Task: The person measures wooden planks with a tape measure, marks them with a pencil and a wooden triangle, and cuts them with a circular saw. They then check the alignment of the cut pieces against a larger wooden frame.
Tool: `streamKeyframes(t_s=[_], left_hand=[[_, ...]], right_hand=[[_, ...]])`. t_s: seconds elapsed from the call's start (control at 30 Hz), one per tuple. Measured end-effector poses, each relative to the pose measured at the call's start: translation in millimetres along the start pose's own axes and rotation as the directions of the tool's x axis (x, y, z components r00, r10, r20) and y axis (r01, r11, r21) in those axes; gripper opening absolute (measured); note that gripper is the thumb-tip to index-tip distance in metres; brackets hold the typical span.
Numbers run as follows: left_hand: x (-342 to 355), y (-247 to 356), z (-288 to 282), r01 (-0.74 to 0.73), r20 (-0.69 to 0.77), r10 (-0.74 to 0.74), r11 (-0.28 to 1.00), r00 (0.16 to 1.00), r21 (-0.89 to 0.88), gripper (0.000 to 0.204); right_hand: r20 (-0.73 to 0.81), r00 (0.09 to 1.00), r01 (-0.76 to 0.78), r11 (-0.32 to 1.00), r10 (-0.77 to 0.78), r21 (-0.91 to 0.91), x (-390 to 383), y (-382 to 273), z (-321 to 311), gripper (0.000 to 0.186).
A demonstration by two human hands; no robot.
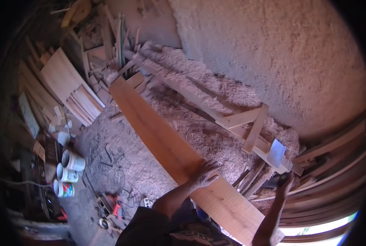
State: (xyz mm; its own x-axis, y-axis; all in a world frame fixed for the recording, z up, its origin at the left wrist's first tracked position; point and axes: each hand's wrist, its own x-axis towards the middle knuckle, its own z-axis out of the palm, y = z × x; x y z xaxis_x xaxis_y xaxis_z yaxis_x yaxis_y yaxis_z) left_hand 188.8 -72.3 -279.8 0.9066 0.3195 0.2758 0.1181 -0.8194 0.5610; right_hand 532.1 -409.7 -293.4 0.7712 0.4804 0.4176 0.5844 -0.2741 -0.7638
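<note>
A long brown plank (158, 133) slants from the far left down past my body on the right. My left hand (206, 178) lies across its upper face, fingers spread, holding nothing. My right hand (287, 184) is stretched out beyond the plank, beside the near end of a wooden beam (248, 135). Its fingers look curled by a small dark object (280, 179), too dim to name. A pale flat sheet (277, 152) lies on the beam just past that hand. An angled wooden brace (256, 128) joins the beam farther along.
Wood shavings (236, 92) are heaped along the rough wall (273, 53). Several buckets (73, 160) stand at left, near leaning boards (70, 84). A red tool (117, 207) and cords lie on the floor at lower left. Long timbers (330, 172) are stacked at right.
</note>
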Motion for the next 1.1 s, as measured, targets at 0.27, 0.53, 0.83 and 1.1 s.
streamKeyframes(t_s=[0.27,0.53,0.83,1.1], left_hand=[[-33,38,35,0.325,0.317,-0.169,0.775,0.933,-0.542,0.023],[-70,7,-38,0.61,0.599,-0.501,-0.166,0.625,-0.775,0.018],[-89,-171,-125,0.416,0.457,-0.629,-0.224,0.629,-0.881,0.021],[-72,-324,-271,0.126,0.1,-0.896,-0.05,0.433,-0.991,0.038]], right_hand=[[0.456,0.853,-0.354,0.923,0.253,0.15,-106,-259,140,0.063],[0.588,0.807,-0.016,0.993,-0.057,0.119,-102,-313,193,0.059],[0.734,0.669,0.194,0.928,0.112,-0.318,-184,-263,103,0.034],[0.482,0.753,-0.058,0.774,0.449,-0.631,-259,-265,-121,0.023]])
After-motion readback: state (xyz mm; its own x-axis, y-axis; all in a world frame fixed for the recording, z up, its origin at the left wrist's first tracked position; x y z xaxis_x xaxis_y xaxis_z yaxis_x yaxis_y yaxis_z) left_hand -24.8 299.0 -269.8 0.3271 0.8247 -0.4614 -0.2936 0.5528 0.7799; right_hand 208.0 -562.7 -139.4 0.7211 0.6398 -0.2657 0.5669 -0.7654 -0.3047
